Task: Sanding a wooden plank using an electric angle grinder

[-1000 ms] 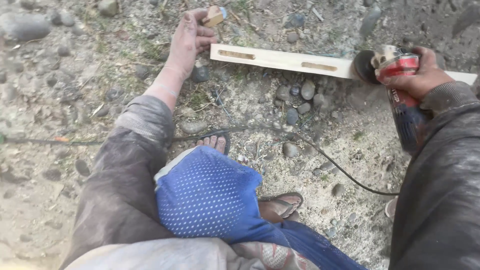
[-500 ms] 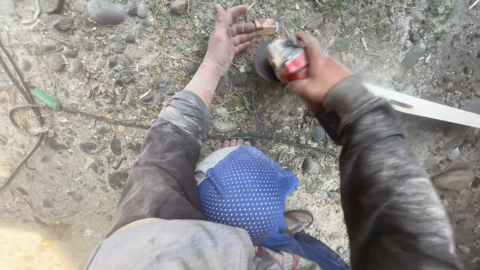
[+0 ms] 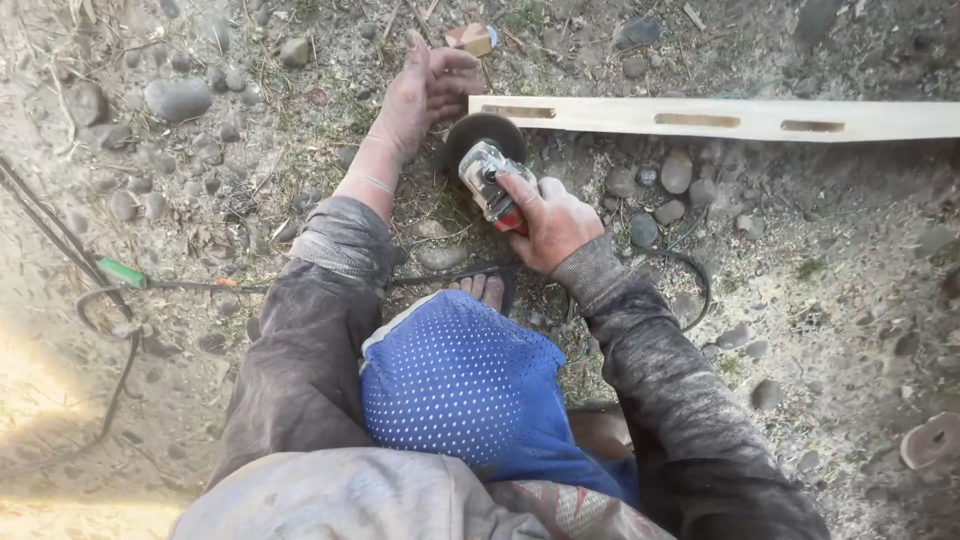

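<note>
My right hand [image 3: 548, 218] grips an angle grinder [image 3: 486, 172] with a silver and red body; its dark disc [image 3: 482, 135] sits low over the stony ground, just short of the plank's left end. My left hand [image 3: 425, 90] rests flat on the dirt with fingers spread, holding nothing, right beside the disc and the end of a long pale wooden plank [image 3: 720, 118] with several slots cut in it. A small wooden block [image 3: 472, 38] lies just beyond my fingertips. My knee in blue mesh fabric [image 3: 460, 380] and my sandalled toes [image 3: 483, 288] are below.
The grinder's black cord [image 3: 690, 275] loops on the ground to the right. Another cable with a green fitting [image 3: 120, 272] runs along the left. Loose stones [image 3: 178, 97] and gravel cover the dirt all around. A round rusty piece [image 3: 930, 442] lies at the lower right.
The right hand has brought the grinder leftward from the plank's right part to its left end, then lowered it toward the ground. The left hand stayed flat on the dirt.
</note>
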